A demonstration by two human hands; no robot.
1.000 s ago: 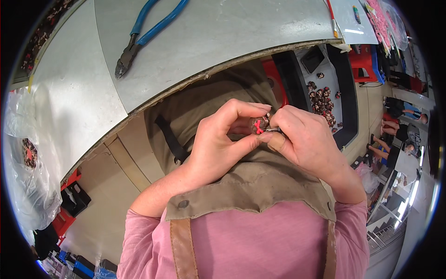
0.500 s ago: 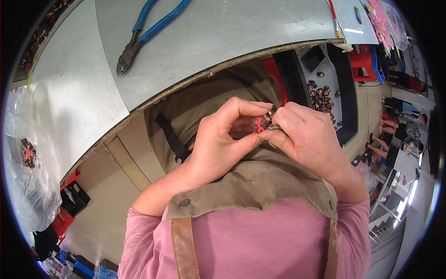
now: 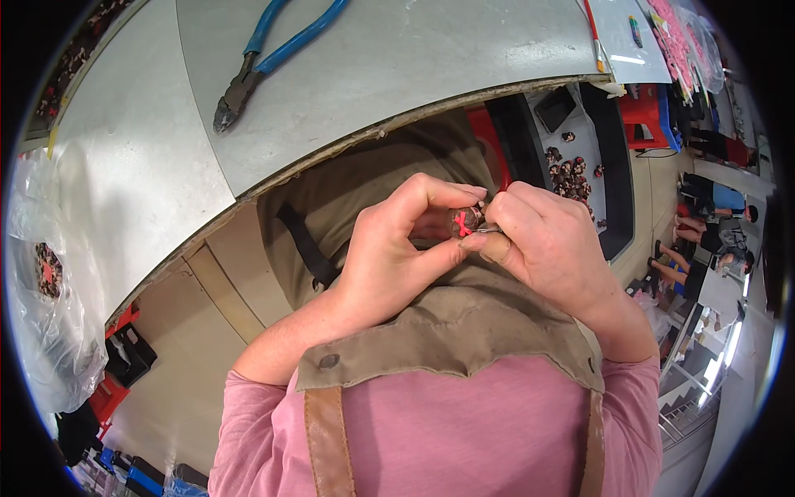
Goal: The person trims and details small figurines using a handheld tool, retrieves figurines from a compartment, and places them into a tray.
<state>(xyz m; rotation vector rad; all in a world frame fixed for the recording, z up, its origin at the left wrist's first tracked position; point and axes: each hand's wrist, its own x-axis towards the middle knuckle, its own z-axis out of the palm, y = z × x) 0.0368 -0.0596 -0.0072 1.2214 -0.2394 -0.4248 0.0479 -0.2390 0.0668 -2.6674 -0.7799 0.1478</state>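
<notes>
Between the thumb and fingers of my left hand (image 3: 385,236) is a small dark brown figurine (image 3: 469,217) with a pinkish-red bow on its front. My right hand (image 3: 553,240) is closed right beside it, the fingers curled and the thumb pressed in. A thin metal tool (image 3: 489,230) shows briefly between the right thumb and forefinger, its tip at the figurine's lower side. Most of that tool is hidden in the fist, so its kind cannot be made out. Both hands are above my brown apron (image 3: 447,323), close together.
Beyond my lap runs a grey worktable (image 3: 348,91) with a rough front edge. Blue-handled pliers (image 3: 248,74) and a red paintbrush (image 3: 595,37) lie on it. At right, a black-rimmed tray (image 3: 617,166) holds several similar figurines. A clear plastic bag (image 3: 70,306) hangs at left. People sit further off.
The hands keep nearly the same place and grip. The tool's tip has shifted slightly down along the figurine, and a little more of the figurine's front shows.
</notes>
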